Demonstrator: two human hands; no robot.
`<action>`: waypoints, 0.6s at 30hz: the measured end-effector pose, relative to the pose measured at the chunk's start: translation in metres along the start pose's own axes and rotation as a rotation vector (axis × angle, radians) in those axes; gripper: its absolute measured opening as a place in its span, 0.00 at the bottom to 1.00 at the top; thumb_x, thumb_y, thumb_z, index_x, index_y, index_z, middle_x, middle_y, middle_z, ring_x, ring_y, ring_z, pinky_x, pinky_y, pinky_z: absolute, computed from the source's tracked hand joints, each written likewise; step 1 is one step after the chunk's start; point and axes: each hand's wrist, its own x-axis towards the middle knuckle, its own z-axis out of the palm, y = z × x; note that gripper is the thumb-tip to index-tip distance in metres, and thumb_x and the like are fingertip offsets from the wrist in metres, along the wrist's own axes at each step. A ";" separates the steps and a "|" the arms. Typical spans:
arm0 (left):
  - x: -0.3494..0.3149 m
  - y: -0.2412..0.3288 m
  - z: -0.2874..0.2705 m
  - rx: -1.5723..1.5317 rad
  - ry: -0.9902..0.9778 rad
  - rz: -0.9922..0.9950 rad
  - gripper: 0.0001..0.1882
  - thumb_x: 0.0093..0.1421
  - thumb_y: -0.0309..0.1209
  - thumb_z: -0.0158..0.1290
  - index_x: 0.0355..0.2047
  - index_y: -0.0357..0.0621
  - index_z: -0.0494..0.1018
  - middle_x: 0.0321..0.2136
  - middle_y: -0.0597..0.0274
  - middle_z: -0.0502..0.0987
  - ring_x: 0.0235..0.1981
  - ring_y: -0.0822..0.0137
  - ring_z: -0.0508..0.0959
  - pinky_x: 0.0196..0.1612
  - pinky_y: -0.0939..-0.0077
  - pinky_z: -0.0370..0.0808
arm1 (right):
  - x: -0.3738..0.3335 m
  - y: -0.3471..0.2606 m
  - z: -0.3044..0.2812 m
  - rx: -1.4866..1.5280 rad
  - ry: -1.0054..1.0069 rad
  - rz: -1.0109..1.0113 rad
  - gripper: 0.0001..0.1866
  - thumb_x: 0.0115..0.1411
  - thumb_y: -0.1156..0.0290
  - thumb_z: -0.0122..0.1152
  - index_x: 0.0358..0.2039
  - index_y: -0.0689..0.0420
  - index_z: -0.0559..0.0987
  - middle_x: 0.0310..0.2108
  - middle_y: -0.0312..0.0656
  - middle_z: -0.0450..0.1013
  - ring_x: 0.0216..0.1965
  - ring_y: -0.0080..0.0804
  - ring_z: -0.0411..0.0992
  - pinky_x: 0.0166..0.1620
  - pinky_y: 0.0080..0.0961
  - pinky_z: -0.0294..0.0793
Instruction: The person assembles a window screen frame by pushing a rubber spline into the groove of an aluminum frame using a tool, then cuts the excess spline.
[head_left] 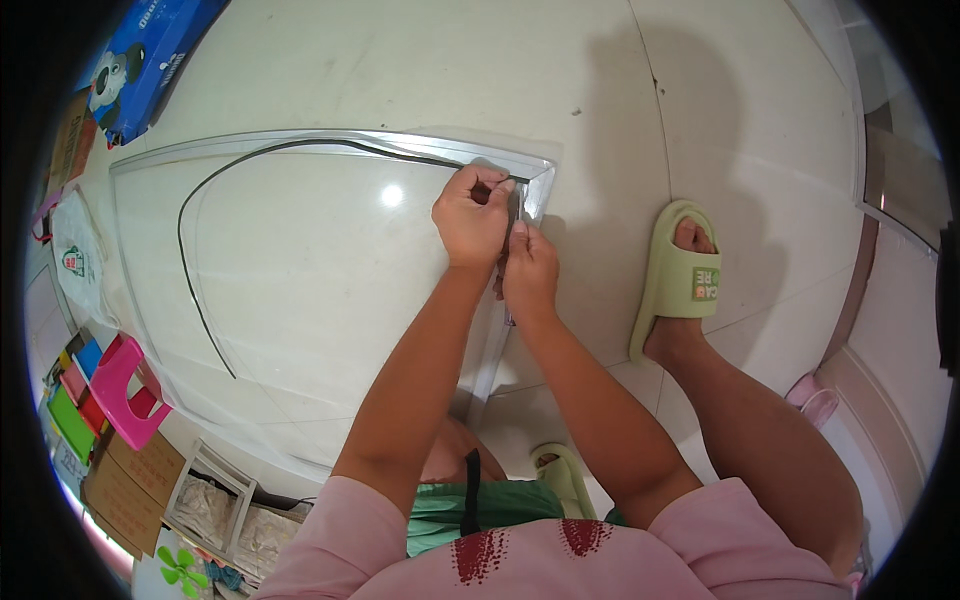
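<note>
We observed a large four-sided frame of silver metal lying on a floor of pale, glossy tiles, both hands gathered at its upper right corner. The left hand had its grip closed in a pinch on a long, thin, black flexible strip. We traced this strip from the fingertips along the upper rail, then around a broad curve to a loose end inside the frame's outline. The right hand, just beside the left, had its grip closed around a slender tool with a metallic shaft; we could not tell whether its tip touched the frame. To the right of the frame, we noted a light-green slide sandal on a foot. Along the left side, we found a blue box with a cartoon dog, a crumpled white plastic bag, a bright pink plastic stool and a brown cardboard box.
</note>
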 end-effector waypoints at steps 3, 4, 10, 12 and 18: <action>0.000 0.000 -0.002 -0.001 0.008 -0.014 0.04 0.48 0.20 0.60 0.25 0.39 0.76 0.22 0.62 0.79 0.22 0.71 0.77 0.30 0.77 0.75 | -0.002 -0.006 0.002 0.056 -0.019 0.073 0.21 0.68 0.60 0.43 0.25 0.63 0.71 0.16 0.48 0.68 0.20 0.45 0.71 0.28 0.40 0.68; 0.000 0.001 -0.001 0.009 -0.010 -0.003 0.04 0.50 0.19 0.60 0.26 0.38 0.76 0.24 0.63 0.79 0.24 0.74 0.76 0.30 0.79 0.74 | 0.001 -0.002 0.004 0.022 0.025 0.000 0.21 0.68 0.60 0.42 0.26 0.64 0.72 0.17 0.49 0.69 0.20 0.45 0.71 0.29 0.41 0.68; -0.001 0.004 -0.003 0.012 -0.029 -0.033 0.03 0.51 0.19 0.59 0.27 0.36 0.76 0.25 0.64 0.79 0.25 0.76 0.76 0.31 0.80 0.74 | 0.005 -0.006 0.006 0.008 0.056 -0.026 0.21 0.68 0.60 0.42 0.28 0.65 0.73 0.20 0.53 0.71 0.23 0.51 0.71 0.31 0.43 0.68; -0.001 0.005 -0.002 0.003 -0.024 -0.048 0.03 0.51 0.19 0.59 0.27 0.36 0.76 0.25 0.64 0.79 0.25 0.76 0.75 0.31 0.80 0.74 | 0.005 -0.006 0.005 0.031 0.027 0.010 0.21 0.68 0.60 0.42 0.28 0.65 0.73 0.21 0.54 0.72 0.24 0.53 0.71 0.32 0.44 0.68; -0.001 0.007 -0.003 0.045 -0.034 -0.048 0.03 0.51 0.19 0.60 0.26 0.36 0.76 0.23 0.64 0.78 0.24 0.76 0.75 0.30 0.80 0.74 | 0.006 -0.001 0.008 -0.021 0.073 -0.077 0.21 0.67 0.60 0.42 0.28 0.65 0.74 0.23 0.56 0.73 0.27 0.56 0.72 0.33 0.45 0.69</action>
